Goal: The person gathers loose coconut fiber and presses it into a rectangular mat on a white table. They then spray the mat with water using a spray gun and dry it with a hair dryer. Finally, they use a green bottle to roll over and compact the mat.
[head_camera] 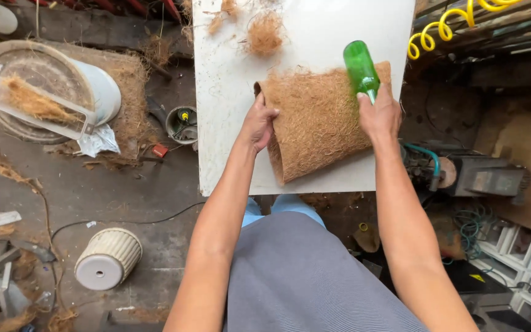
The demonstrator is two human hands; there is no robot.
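Left hand (258,125): fingers curled tight over the left folded edge of the coir mat (318,120).
Right hand (379,115): clamped round a green bottle (360,66), pressed on the mat's right side.
Mat: brown, fibrous, between both hands, lying on the white bench (228,92).
Beyond the hands: a loose fibre tuft (265,34).
Left of the left hand, on the floor: a white bucket (90,92).

white table (228,110), yellow coiled hose (444,24), overturned ribbed white pot (107,258)
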